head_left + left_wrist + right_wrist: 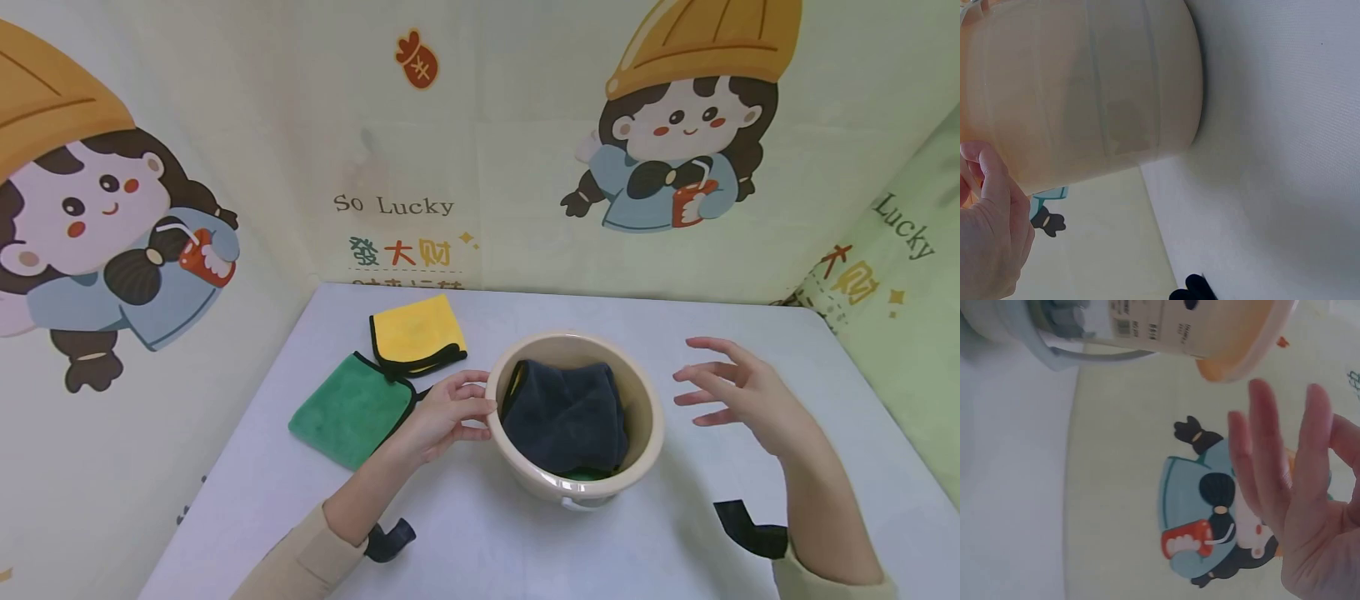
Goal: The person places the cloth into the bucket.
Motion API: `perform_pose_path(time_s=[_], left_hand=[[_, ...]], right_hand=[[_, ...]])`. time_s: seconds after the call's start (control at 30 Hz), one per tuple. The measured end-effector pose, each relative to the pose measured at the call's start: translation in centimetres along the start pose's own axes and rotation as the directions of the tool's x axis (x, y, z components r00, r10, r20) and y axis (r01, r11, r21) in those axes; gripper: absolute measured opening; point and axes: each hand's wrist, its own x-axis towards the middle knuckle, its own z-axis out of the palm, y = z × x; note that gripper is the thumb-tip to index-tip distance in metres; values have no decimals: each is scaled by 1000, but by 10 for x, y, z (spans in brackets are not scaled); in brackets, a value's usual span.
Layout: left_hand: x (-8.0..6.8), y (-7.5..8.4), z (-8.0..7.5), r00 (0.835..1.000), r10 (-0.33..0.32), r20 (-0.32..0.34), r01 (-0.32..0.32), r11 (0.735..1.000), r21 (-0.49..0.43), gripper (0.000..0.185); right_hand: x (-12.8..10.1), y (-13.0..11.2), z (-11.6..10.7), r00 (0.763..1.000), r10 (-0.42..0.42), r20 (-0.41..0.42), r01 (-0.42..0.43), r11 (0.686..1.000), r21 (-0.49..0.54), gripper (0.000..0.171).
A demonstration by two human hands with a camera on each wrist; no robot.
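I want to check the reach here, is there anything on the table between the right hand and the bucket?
Nothing visible stands between them. The right hand hangs open just right of the bucket, with only bare table in the gap. The left hand already touches the bucket's other side, and the dark cloth lies inside it.

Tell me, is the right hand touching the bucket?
No, the right hand hovers open beside the bucket with a clear gap, while the left hand rests on its rim.

Bare table (750, 500) right of the basin (651, 433) — cloths (two) (352, 408) crowd its left.
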Motion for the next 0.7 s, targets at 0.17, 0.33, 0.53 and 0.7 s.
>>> perform_pose_path(time_s=[0.17,0.33,0.53,0.7], left_hand=[[-1,0,0,1000,-1,0,1,1000,-4,43],[0,-1,0,1000,1,1,-1,1000,-8,44],[-1,-1,1,1000,6,-10,-6,1000,-9,43],[-1,-1,1,1000,5,-13,-5,1000,-8,43]], right_hand=[[0,10,6,994,80,75,-86,994,71,40],[1,16,14,989,100,105,-111,989,103,42],[3,19,23,986,92,140,-112,983,145,47],[6,22,30,984,91,156,-120,975,187,49]])
